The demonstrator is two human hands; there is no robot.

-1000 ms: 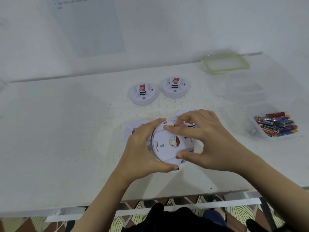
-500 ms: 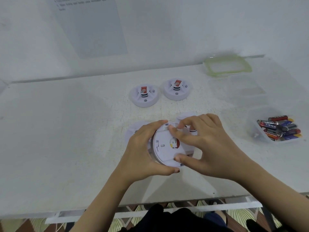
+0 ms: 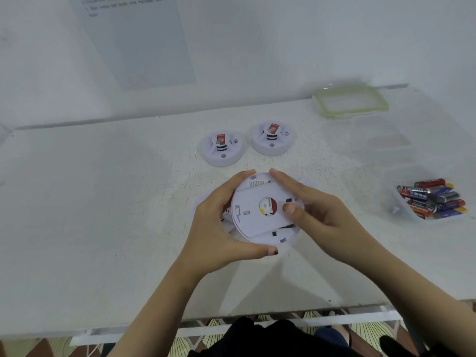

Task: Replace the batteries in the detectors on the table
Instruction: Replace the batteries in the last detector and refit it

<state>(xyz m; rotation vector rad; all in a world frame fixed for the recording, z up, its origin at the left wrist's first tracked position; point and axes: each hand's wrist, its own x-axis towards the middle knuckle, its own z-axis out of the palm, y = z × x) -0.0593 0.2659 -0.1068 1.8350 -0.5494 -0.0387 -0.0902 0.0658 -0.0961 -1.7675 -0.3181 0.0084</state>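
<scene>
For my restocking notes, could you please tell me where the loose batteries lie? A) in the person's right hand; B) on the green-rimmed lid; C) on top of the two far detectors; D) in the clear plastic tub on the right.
D: the red and blue cylindrical batteries lie heaped in the clear rectangular plastic tub at the right of the white table.

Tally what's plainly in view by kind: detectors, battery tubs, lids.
White round plastic detectors: 3, two at the back, one held in the left hand and right hand
Clear plastic tub of batteries: 1
Green-rimmed clear lid: 1
Total: 5; white pieces half hidden under the hands left out.
</scene>
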